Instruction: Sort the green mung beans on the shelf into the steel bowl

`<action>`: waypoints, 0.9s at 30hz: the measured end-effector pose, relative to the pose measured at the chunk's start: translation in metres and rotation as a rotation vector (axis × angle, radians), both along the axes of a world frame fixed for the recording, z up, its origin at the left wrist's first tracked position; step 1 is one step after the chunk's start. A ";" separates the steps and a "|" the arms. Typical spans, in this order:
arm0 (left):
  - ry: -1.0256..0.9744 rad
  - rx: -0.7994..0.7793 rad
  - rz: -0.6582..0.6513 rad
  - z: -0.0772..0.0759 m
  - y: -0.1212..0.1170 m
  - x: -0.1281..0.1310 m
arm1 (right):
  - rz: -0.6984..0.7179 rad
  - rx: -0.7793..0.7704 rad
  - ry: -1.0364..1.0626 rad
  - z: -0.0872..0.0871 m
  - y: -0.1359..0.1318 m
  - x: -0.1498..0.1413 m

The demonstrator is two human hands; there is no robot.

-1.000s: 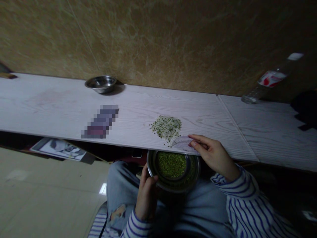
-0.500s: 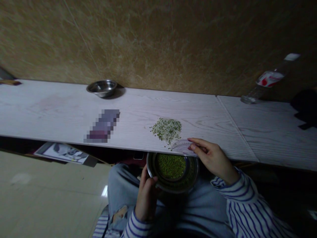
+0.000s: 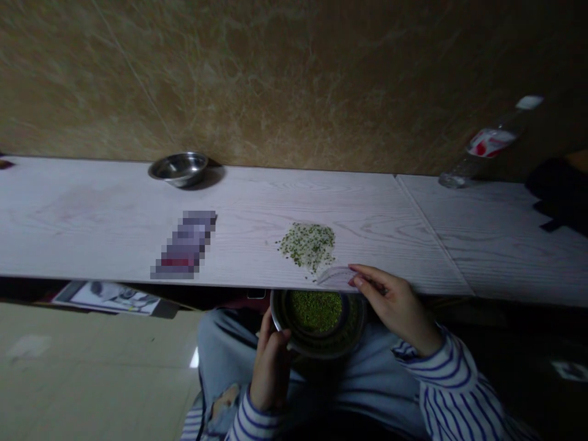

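My left hand (image 3: 272, 361) grips the rim of a metal bowl (image 3: 328, 354), which sits over my lap just below the table's front edge. Green beans (image 3: 316, 309), small and round like mung beans, lie in this bowl. Between the thumb and fingers of my right hand (image 3: 390, 300) is a clear plastic protractor (image 3: 337, 275), low at the table edge above the bowl. Just beyond it, a loose pile of white grains mixed with green beans (image 3: 309, 244) is spread on the tabletop. The bowl's right side is partly behind my right hand.
An empty-looking metal bowl (image 3: 179, 169) stands by the wall. A pixelated flat object (image 3: 186, 245) lies left of the pile. At the right is a clear bottle (image 3: 489, 144) with a red-and-white label, near a dark item (image 3: 558, 193). The white table (image 3: 92, 233) has an open shelf beneath.
The view has shifted slightly, so the table things sit a little differently in the picture. My right hand and the protractor are slightly lower in view; both hands keep their holds.
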State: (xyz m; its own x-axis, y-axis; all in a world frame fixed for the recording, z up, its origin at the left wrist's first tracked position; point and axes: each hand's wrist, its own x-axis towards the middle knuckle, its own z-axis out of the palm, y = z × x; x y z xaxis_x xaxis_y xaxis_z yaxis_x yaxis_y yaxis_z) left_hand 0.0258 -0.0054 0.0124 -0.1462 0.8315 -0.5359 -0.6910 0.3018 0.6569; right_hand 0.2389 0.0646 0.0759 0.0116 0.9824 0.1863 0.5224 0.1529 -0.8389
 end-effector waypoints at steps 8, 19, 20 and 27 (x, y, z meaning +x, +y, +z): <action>0.030 -0.003 -0.039 0.004 0.001 -0.007 | -0.027 -0.008 -0.012 -0.003 0.001 -0.005; 0.037 -0.054 -0.124 -0.006 0.001 -0.018 | -0.014 -0.047 0.016 0.005 0.007 0.000; 0.034 -0.055 -0.117 -0.007 0.002 -0.018 | -0.004 -0.052 0.006 0.006 0.005 0.000; -0.005 -0.045 -0.077 -0.010 0.010 -0.018 | 0.039 -0.066 -0.075 0.008 0.007 -0.002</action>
State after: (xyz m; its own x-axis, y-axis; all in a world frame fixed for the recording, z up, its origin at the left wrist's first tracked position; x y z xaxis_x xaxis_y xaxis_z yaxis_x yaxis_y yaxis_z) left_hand 0.0074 0.0044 0.0029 -0.0800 0.8152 -0.5736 -0.6682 0.3831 0.6377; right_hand 0.2370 0.0715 0.0842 -0.0379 0.9921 0.1196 0.5788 0.1194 -0.8067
